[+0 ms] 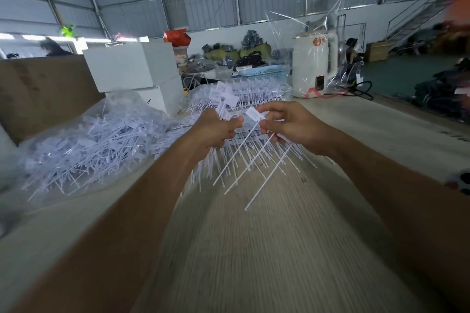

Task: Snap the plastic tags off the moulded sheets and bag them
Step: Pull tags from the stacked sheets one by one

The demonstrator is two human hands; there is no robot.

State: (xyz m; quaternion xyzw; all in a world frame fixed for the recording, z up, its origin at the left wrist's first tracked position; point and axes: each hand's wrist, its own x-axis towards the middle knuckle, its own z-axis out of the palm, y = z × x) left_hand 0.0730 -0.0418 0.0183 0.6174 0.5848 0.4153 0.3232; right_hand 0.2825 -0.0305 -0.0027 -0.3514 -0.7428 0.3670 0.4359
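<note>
The left hand (216, 129) grips a fanned bundle of white plastic tags (229, 160), flat rectangular heads up, thin stems splaying down; the right hand (287, 124) pinches one tag (254, 113).

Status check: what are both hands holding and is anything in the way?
Left hand grips bundle of tags. Right hand pinches single tag. Loose tags piled in clear bag at left. Nothing blocking.
</note>
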